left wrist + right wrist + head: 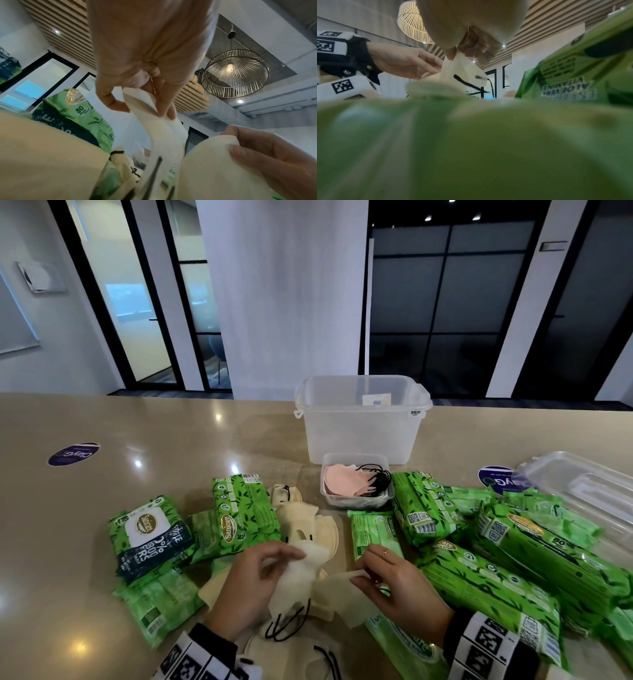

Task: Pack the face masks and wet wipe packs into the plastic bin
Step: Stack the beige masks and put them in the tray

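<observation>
The big clear bin [359,419] at the back of the counter [137,422] looks almost empty, so nearly everything is left: green wipe packs [513,570] lie all around, and cream masks [308,529] are heaped in front of it. The left hand [250,580] and right hand [394,580] each pinch a cream mask [298,573]. Only the left wrist view shows the thumb-and-finger pinch up close; the right wrist view is mostly green blur.

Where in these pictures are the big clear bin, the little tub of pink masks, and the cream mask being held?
Plastic bin [359,436], head view, on its front wall.
Small tub [356,500], head view, on its front rim.
Cream mask [301,573], head view, on its cloth between the two hands.
</observation>
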The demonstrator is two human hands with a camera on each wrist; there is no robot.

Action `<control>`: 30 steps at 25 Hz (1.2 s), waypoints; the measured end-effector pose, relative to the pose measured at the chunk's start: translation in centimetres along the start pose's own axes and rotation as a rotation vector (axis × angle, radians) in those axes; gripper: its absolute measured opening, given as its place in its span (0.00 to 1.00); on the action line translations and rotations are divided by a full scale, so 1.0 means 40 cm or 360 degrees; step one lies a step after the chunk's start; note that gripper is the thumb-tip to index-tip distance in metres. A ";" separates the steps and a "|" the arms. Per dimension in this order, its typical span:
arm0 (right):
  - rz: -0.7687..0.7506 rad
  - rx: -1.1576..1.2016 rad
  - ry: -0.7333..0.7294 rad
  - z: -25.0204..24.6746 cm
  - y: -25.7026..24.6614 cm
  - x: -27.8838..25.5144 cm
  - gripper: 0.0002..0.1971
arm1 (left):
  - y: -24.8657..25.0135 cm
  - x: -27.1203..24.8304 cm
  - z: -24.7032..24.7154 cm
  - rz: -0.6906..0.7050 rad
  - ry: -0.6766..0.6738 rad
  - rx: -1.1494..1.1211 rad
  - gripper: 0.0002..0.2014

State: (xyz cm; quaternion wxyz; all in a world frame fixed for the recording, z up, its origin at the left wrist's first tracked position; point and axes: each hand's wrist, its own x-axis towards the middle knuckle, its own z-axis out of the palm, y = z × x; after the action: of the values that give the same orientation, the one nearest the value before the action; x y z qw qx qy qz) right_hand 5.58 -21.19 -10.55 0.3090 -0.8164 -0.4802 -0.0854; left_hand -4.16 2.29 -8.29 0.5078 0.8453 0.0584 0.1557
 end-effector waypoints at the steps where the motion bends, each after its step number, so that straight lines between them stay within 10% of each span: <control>1: 0.0011 0.0011 -0.0012 -0.001 0.000 -0.002 0.10 | -0.003 0.000 0.005 0.0009 0.0032 0.0007 0.16; 9: 0.0074 0.0032 -0.0071 -0.001 0.002 -0.005 0.15 | 0.021 -0.009 0.015 0.0228 -0.0063 0.0382 0.41; 15: 0.0118 0.0213 -0.0111 0.000 0.003 -0.007 0.18 | 0.033 -0.019 0.034 0.0137 -0.0348 0.0240 0.31; 30: 0.0084 0.0101 -0.0052 -0.001 0.001 -0.009 0.14 | 0.061 -0.018 0.092 0.0120 -0.0064 -0.0204 0.01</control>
State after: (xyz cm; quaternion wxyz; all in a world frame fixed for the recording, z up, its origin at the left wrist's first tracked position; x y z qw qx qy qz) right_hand 5.45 -21.50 -10.69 0.3291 -0.8199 -0.4659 -0.0486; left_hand -3.81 -2.14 -7.91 0.5557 0.8156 0.0064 0.1611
